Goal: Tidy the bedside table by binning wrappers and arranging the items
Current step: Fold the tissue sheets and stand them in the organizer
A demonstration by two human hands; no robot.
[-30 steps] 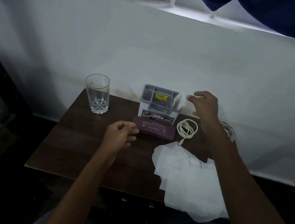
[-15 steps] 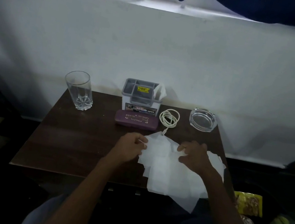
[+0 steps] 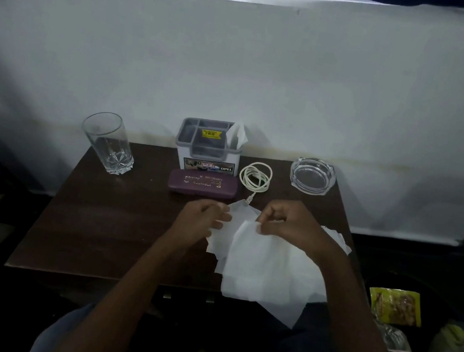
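— Closer together than a moment ago: left hand point(image 3: 201, 220) and right hand point(image 3: 287, 223), centre frame.
— Over what?
— Over table point(image 3: 98, 223), on tissue point(image 3: 264, 268) spread across its right half and hanging past the near edge.
— Fingers?
— Curled on both; left pinching tissue's left edge, right pinching a raised fold.
— Behind?
— Along the wall: organizer point(image 3: 207, 152), glass point(image 3: 108, 143) to its left, ashtray point(image 3: 311, 176) to its right, then case point(image 3: 203, 183), cable point(image 3: 255, 177). Lower right, off table: wrappers point(image 3: 394, 310).
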